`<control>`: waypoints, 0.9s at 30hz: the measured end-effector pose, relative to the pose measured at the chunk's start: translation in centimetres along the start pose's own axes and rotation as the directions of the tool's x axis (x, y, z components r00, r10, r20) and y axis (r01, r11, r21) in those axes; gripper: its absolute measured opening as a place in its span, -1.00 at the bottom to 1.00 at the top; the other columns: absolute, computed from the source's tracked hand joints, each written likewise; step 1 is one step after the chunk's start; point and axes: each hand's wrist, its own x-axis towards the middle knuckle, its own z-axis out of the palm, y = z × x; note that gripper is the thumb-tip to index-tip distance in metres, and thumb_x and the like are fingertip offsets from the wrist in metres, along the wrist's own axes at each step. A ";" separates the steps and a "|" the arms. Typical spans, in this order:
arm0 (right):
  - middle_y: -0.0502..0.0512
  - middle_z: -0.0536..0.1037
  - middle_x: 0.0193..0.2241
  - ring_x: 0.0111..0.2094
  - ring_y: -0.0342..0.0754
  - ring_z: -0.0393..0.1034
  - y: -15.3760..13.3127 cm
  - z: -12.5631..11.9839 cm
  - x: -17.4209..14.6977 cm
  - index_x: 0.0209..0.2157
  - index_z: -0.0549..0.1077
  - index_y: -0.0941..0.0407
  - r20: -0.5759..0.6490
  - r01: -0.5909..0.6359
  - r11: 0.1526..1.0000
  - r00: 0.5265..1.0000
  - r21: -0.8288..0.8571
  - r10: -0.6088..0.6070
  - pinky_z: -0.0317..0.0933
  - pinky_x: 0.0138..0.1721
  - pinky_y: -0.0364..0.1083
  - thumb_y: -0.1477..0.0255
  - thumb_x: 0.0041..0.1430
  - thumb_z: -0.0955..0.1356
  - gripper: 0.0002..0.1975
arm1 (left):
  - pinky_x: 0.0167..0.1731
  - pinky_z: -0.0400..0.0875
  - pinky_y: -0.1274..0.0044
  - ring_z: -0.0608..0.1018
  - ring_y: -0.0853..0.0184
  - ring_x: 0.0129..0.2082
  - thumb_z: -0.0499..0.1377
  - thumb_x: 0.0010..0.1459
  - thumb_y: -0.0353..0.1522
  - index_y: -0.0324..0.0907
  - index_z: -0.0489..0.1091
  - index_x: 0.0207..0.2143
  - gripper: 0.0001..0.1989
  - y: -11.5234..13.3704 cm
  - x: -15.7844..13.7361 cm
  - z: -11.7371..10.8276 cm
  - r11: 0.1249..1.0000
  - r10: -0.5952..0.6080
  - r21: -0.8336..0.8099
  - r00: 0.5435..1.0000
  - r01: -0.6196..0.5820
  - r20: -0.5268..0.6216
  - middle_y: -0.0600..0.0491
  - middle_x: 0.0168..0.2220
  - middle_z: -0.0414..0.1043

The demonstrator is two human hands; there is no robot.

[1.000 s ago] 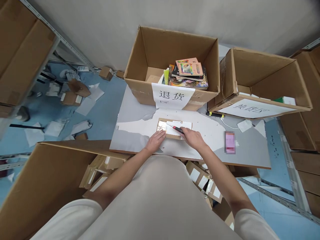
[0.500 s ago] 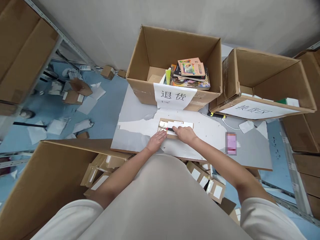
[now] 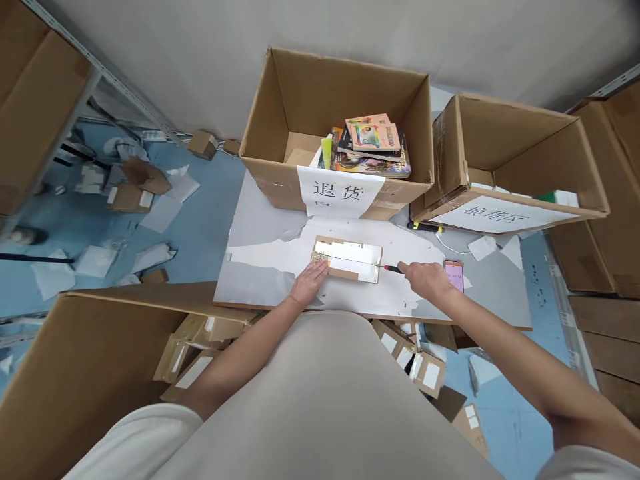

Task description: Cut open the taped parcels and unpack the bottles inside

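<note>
Box flat on table, mid, nr front edge. L hand palm-down, flattish on box's L end, no grip. R hand closed rnd cutter, tip at box's R end; R arm angled outward.

A grey worktop with irregular white patches and a brown front edge carries a flat oblong brown-and-white cardboard box. Behind it stand a large open brown cardboard carton and, to the right, a second open brown carton. Right of the box lie a yellow-and-black tool and a rectangular pink-screened phone.
</note>
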 end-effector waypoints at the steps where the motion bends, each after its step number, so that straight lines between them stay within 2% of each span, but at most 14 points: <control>1: 0.27 0.56 -0.28 -0.29 0.12 0.52 0.6 0.6 -0.5 -0.03 0.34 0.09 -0.007 -0.014 1.000 1.000 0.001 0.014 0.19 -0.33 -0.04 0.65 0.18 0.16 -0.63 | 0.20 0.20 0.23 0.28 0.22 0.21 -0.13 0.18 -0.59 -0.20 0.28 0.12 -0.50 0.0 0.0 0.0 1.000 0.002 0.001 1.000 -0.002 0.003 -0.12 0.10 0.35; 6: 0.21 0.55 -0.27 -0.31 0.08 0.50 3.2 3.2 -2.8 -0.04 0.33 0.03 -0.042 -0.046 0.996 0.998 0.073 0.049 0.18 -0.34 -0.04 0.54 0.23 0.16 -0.69 | 0.18 0.25 0.26 0.31 0.24 0.19 -0.12 0.14 -0.60 -0.21 0.30 0.11 -0.49 -0.1 0.3 -0.3 0.998 0.027 0.050 1.000 -0.027 0.009 -0.10 0.09 0.38; 8: 0.20 0.54 -0.25 -0.28 0.10 0.48 4.5 4.7 -3.8 -0.03 0.33 0.01 -0.076 -0.069 0.981 0.994 0.180 0.083 0.19 -0.35 -0.04 0.43 0.25 0.17 -0.72 | 0.15 0.27 0.28 0.34 0.23 0.17 -0.13 0.14 -0.60 -0.22 0.33 0.07 -0.50 0.2 0.5 -0.6 0.997 0.022 0.069 1.000 -0.023 0.011 -0.10 0.08 0.39; 10: 0.19 0.54 -0.26 -0.28 0.11 0.47 5.2 6.6 -4.5 0.01 0.30 0.01 -0.117 -0.104 0.926 0.981 0.364 0.157 0.22 -0.36 -0.03 0.31 0.25 0.18 -0.68 | 0.13 0.29 0.28 0.37 0.22 0.15 -0.11 0.14 -0.59 -0.23 0.36 0.04 -0.53 0.7 0.7 -1.1 0.997 0.005 0.079 1.000 -0.007 0.022 -0.12 0.07 0.39; 12: 0.16 0.54 -0.34 -0.38 0.04 0.46 4.6 8.5 -4.7 0.09 0.25 0.05 -0.104 -0.114 0.776 0.969 0.620 0.226 0.25 -0.38 -0.05 0.23 0.25 0.16 -0.58 | 0.10 0.29 0.27 0.39 0.18 0.12 -0.07 0.17 -0.53 -0.22 0.37 0.02 -0.60 1.5 0.9 -1.9 0.996 -0.018 0.091 0.999 0.015 0.037 -0.14 0.05 0.40; 14: 0.08 0.51 -0.42 -0.53 -0.06 0.41 2.8 10.3 -4.3 0.19 0.14 0.08 -0.059 -0.079 0.511 0.967 0.856 0.248 0.28 -0.45 -0.08 0.18 0.25 0.15 -0.47 | 0.08 0.27 0.25 0.42 0.13 0.07 0.01 0.20 -0.41 -0.19 0.38 -0.01 -0.67 2.4 1.4 -2.8 0.993 -0.037 0.113 0.998 0.030 0.054 -0.15 0.01 0.43; 16: 0.02 0.48 -0.41 -0.63 -0.14 0.35 0.5 11.5 -3.6 0.26 0.01 0.05 -0.039 -0.019 0.231 0.970 0.973 0.241 0.28 -0.54 -0.11 0.14 0.23 0.16 -0.39 | 0.09 0.22 0.21 0.42 0.08 0.04 0.12 0.15 -0.28 -0.16 0.37 0.00 -0.64 3.1 2.3 -3.8 0.990 -0.038 0.137 0.996 0.027 0.079 -0.16 -0.03 0.43; 18: 0.00 0.46 -0.37 -0.65 -0.19 0.32 -1.6 12.1 -3.0 0.28 -0.03 -0.01 -0.045 0.034 0.048 0.969 0.998 0.244 0.28 -0.61 -0.14 0.11 0.20 0.19 -0.33 | 0.12 0.13 0.17 0.37 0.01 0.08 0.24 0.02 -0.17 -0.16 0.31 0.06 -0.45 3.5 3.6 -4.5 0.987 -0.026 0.159 0.994 0.009 0.105 -0.19 0.01 0.38; 21: -0.01 0.43 -0.37 -0.66 -0.23 0.29 -3.6 12.5 -2.5 0.29 -0.02 -0.04 -0.036 0.059 -0.088 0.970 0.994 0.239 0.25 -0.67 -0.17 0.08 0.16 0.23 -0.29 | 0.20 -0.08 0.12 0.14 -0.11 0.23 0.35 -0.22 -0.04 -0.21 0.14 0.19 -0.05 3.2 5.8 -4.8 0.982 -0.017 0.191 0.991 -0.008 0.130 -0.26 0.20 0.14; 23: -0.03 0.42 -0.40 -0.67 -0.24 0.27 -4.1 12.6 -2.4 0.29 -0.01 -0.05 -0.023 0.059 -0.150 0.973 0.987 0.229 0.23 -0.69 -0.18 0.09 0.14 0.24 -0.28 | 0.22 -0.20 0.07 0.01 -0.17 0.27 0.38 -0.36 0.03 -0.24 0.05 0.23 0.14 2.8 7.1 -4.6 0.980 -0.030 0.201 0.988 -0.002 0.152 -0.30 0.27 -0.02; 25: -0.06 0.40 -0.42 -0.68 -0.24 0.26 -4.3 12.8 -2.3 0.29 -0.01 -0.05 -0.025 0.068 -0.194 0.976 0.979 0.217 0.23 -0.69 -0.18 0.09 0.14 0.25 -0.27 | 0.21 -0.24 0.05 -0.01 -0.20 0.27 0.38 -0.44 0.05 -0.25 0.01 0.25 0.22 2.3 7.9 -4.2 0.981 -0.046 0.192 0.983 0.011 0.180 -0.33 0.27 -0.04; 27: -0.08 0.37 -0.45 -0.69 -0.25 0.25 -4.4 13.0 -2.2 0.30 -0.03 -0.05 -0.036 0.080 -0.210 0.979 0.974 0.203 0.23 -0.69 -0.18 0.10 0.14 0.25 -0.27 | 0.21 -0.20 0.06 0.04 -0.20 0.25 0.39 -0.46 0.05 -0.25 0.02 0.24 0.23 2.0 8.3 -3.9 0.985 -0.053 0.170 0.981 0.021 0.188 -0.33 0.24 0.03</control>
